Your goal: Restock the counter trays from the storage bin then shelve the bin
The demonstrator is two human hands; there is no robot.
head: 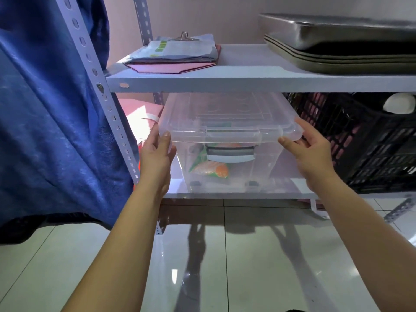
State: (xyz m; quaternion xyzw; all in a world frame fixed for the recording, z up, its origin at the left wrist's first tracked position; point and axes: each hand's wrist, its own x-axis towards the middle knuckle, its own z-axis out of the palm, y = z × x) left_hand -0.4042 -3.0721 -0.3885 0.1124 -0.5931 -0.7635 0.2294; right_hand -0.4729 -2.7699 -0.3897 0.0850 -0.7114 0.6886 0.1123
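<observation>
Shelving rack (pixel 225 83) fills the view, grey steel, two boards showing. Blue curtain (pixel 49 109) hangs off to my left. Black crate (pixel 369 145) sits on the lower board to my right, just beside the bin. Stacked metal trays (pixel 337 41) on the upper board, a clipboard with papers (pixel 175 52) left of them.

Clear storage bin (pixel 227 140) stands on the lower board, lid on, handle end facing me, long axis running straight back into the rack. Some packets still visible inside through the wall.

My left hand (pixel 157 156) is against the bin's near left corner, thumb up on the lid rim, fingers round the side. My right hand (pixel 310 152) is at the near right corner, thumb under the rim, fingers along the lid edge. Both grips clamped lightly on the bin. Hands about equally near it.

Judgement: bin lies dead ahead between my hands; any move goes along that long axis. Crate leaves little room on the right.
</observation>
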